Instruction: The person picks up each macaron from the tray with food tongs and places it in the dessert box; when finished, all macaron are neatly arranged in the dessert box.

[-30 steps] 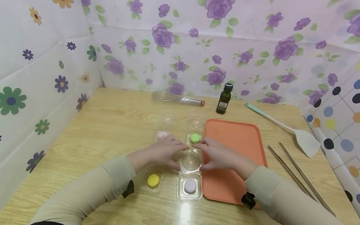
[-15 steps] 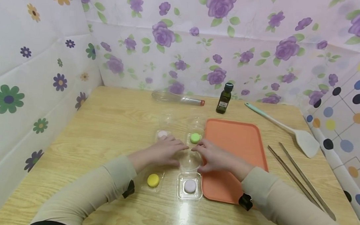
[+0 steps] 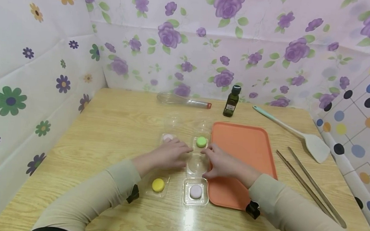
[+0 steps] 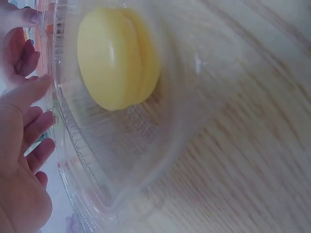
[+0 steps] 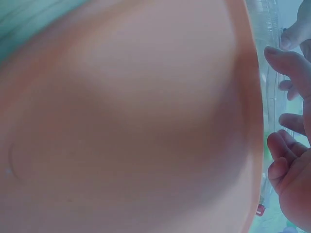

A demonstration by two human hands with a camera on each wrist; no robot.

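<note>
An open clear plastic box holds a lilac macaron (image 3: 196, 192), its lid (image 3: 197, 164) folded back behind it. My left hand (image 3: 166, 154) is at the lid's left side, fingers loosely bent; over the lid's right edge and the tray hovers my right hand (image 3: 224, 164), fingers slightly curved. Neither plainly grips the lid; contact is hard to tell. A yellow macaron (image 3: 158, 185) in another clear box sits below my left wrist and fills much of the left wrist view. Behind the hands are a green macaron (image 3: 201, 142) and a pale pink macaron (image 3: 167, 138), partly covered by my left hand.
An orange tray (image 3: 242, 141) lies under my right hand. Along the back are a whisk (image 3: 183, 101) and a dark bottle (image 3: 232, 101). At the right lie a white spatula (image 3: 315, 147) with a mint handle and metal tongs (image 3: 311, 188).
Both hands stay around the lid with only slight shifts of the fingers. My right hand's fingertips have drawn slightly rightward. The boxes and macarons stay in place.
</note>
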